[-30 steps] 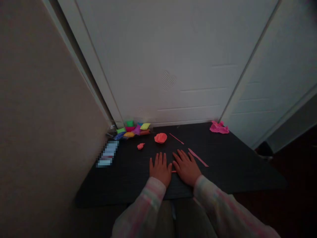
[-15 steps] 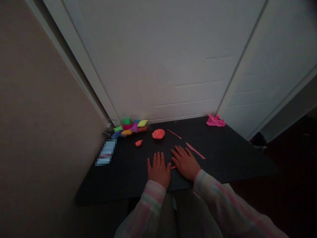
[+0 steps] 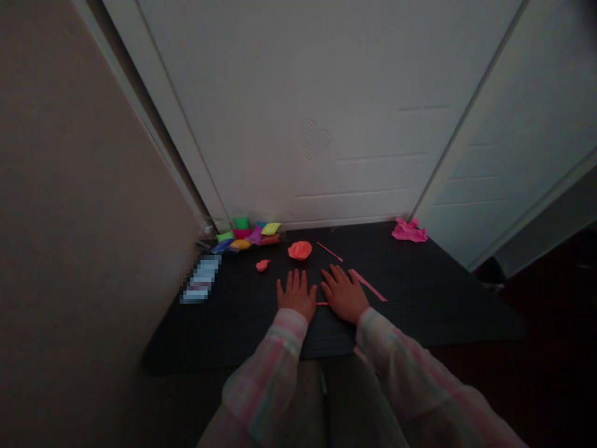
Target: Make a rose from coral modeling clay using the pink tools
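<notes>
Both palms face down over the dark table (image 3: pixel 247 330). My left hand (image 3: pixel 297 295) lies flat with its fingers spread, and so does my right hand (image 3: pixel 344 294), a little to its right. A thin orange-pink roll of clay (image 3: pixel 322 303) shows in the gap between them; its ends are hidden under the hands. Beyond my fingertips sits an orange-pink ruffled clay bowl shape (image 3: pixel 300 251), with a small lump of the same clay (image 3: pixel 262 266) to its left. A pink plastic knife (image 3: pixel 370 287) lies beside my right hand. Farther back is a thin pink stick tool (image 3: pixel 329 251).
Several colourful clay packets (image 3: pixel 241 244) lie at the back left, near a pixelated pale rectangle (image 3: pixel 202 279). A crumpled bright pink piece (image 3: pixel 409 231) rests at the back right. White panels (image 3: pixel 364 93) rise behind the table, and a wall (image 3: pixel 93 218) stands on the left.
Both hands stay flat over the clay roll and have slid forward, away from me. The roll's visible part looked slightly bent half a second ago and is straight now. The camera view shifts slightly.
</notes>
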`<state>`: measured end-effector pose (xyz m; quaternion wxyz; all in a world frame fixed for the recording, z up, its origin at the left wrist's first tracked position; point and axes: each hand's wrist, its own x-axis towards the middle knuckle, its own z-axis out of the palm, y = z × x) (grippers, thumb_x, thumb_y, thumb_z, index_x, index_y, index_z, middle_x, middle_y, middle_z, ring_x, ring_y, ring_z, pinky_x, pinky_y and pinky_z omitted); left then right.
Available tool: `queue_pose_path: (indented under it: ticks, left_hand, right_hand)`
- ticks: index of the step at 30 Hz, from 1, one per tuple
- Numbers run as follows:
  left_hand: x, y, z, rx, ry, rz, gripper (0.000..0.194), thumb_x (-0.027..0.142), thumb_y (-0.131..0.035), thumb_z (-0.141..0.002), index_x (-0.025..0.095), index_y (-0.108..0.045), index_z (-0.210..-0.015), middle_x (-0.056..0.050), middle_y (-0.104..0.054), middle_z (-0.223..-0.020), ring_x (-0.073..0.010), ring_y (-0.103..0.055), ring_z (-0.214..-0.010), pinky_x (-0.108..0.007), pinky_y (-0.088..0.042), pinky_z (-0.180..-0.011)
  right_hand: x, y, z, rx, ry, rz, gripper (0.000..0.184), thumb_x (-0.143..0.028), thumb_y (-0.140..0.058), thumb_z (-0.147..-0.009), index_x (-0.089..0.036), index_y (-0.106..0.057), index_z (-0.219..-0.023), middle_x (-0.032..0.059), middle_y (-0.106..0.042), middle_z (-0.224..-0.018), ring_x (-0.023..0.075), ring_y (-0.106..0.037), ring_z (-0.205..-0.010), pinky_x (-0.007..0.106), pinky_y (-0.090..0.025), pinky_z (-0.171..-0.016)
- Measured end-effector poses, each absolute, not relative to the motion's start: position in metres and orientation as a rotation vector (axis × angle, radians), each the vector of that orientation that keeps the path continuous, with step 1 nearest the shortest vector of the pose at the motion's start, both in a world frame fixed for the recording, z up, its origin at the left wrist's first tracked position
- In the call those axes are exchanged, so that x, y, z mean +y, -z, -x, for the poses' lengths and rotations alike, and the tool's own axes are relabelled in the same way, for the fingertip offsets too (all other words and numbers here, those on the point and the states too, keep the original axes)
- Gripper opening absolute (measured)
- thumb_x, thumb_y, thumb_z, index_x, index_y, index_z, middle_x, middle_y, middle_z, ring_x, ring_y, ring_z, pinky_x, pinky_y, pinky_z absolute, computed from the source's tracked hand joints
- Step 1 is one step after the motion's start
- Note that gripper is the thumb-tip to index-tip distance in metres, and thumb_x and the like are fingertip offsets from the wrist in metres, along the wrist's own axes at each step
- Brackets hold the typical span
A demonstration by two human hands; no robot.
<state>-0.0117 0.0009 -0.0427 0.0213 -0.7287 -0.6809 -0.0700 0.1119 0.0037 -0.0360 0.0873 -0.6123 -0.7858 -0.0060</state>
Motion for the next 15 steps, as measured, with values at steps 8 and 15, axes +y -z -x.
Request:
queue_pose_path:
  ticks: [8, 15]
  left_hand:
    - [-0.021, 0.043, 0.015, -2.076, 0.242, 2.235, 0.049, 0.038, -0.016, -0.080, 0.016, -0.028, -0.122, -0.007, -0.033, -0.127, -0.0196, -0.025, -0.117, -0.045, -0.018, -0.095]
    - [-0.043, 0.044, 0.018, -2.040, 0.371, 2.186, 0.047, 0.037, -0.018, -0.080, 0.019, -0.027, -0.123, -0.004, -0.032, -0.128, -0.0196, -0.025, -0.117, -0.044, -0.021, -0.094]
  right_hand:
    - [-0.012, 0.033, -0.113, -2.353, 0.046, 1.776, 0.044, -0.034, -0.019, -0.082, -0.019, -0.036, -0.119, 0.0084, -0.034, -0.126, 0.0201, -0.025, -0.117, 0.040, -0.014, -0.093]
    - [-0.028, 0.033, -0.121, -2.342, -0.019, 1.730, 0.044, -0.035, -0.019, -0.082, -0.018, -0.038, -0.118, 0.0074, -0.038, -0.124, 0.0186, -0.027, -0.116, 0.038, -0.018, -0.092]
